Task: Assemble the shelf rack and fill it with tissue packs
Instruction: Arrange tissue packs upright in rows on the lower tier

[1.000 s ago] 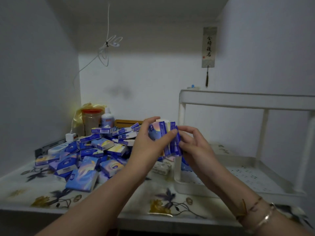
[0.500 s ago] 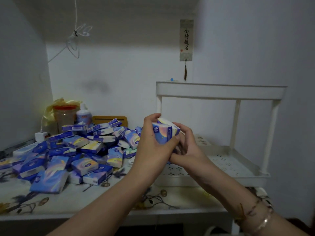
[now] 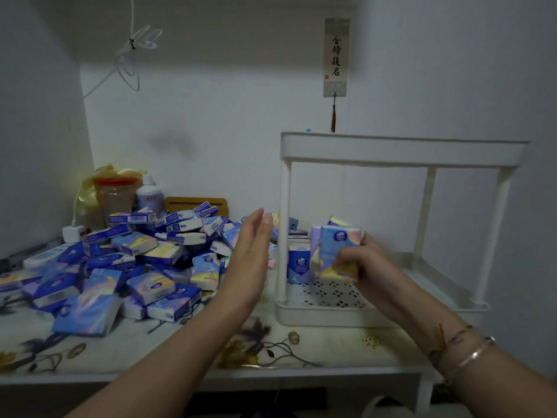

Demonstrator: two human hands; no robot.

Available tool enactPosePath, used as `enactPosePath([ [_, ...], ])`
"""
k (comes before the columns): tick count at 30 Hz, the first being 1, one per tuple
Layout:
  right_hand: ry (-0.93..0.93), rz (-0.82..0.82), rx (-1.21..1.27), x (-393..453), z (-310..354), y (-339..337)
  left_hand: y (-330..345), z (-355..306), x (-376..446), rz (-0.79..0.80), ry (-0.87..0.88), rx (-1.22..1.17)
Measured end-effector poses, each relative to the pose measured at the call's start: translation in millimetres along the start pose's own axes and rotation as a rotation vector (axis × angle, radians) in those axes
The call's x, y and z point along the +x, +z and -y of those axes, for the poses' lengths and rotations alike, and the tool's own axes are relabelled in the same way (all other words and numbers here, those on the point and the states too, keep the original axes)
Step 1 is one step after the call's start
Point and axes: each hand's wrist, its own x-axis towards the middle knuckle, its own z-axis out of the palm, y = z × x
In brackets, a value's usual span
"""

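You are filling the rack (image 3: 401, 150): your right hand (image 3: 366, 267) grips a bundle of tissue packs (image 3: 337, 251) upright over its bottom tray, fingers curled round them. Your left hand (image 3: 251, 254) hovers empty, fingers straight and together, beside the pile (image 3: 135, 257) on the table (image 3: 301, 354). Next, likely set the bundle down, then gather more.

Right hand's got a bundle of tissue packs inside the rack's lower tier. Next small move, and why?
Probably lower the tissue packs onto the perforated lower shelf and let go. The right hand grips them upright inside the rack's lower tier, beside a pack already standing there. The left hand is open and free, near the pile for the next grab.
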Motion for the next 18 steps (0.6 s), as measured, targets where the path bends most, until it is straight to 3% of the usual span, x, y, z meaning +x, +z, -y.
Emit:
enactPosePath([
  [5, 0.145, 0.015, -0.158, 19.8, -18.1, -2.1, 3.5, 35.3, 14.1, 0.174, -0.171, 0.119],
  [11, 0.216, 0.095, -0.234, 40.9, -35.7, 0.7, 9.6, 61.9, 32.5, 0.344, -0.169, 0.090],
  [15, 0.387, 0.125, -0.293, 55.9, -54.7, -12.4, 14.2, 73.4, 36.9, 0.335, -0.172, 0.133],
  [18, 0.455, 0.059, -0.250, 63.4, -60.3, -16.5, 17.5, 78.6, 38.9, 0.238, -0.191, 0.168],
])
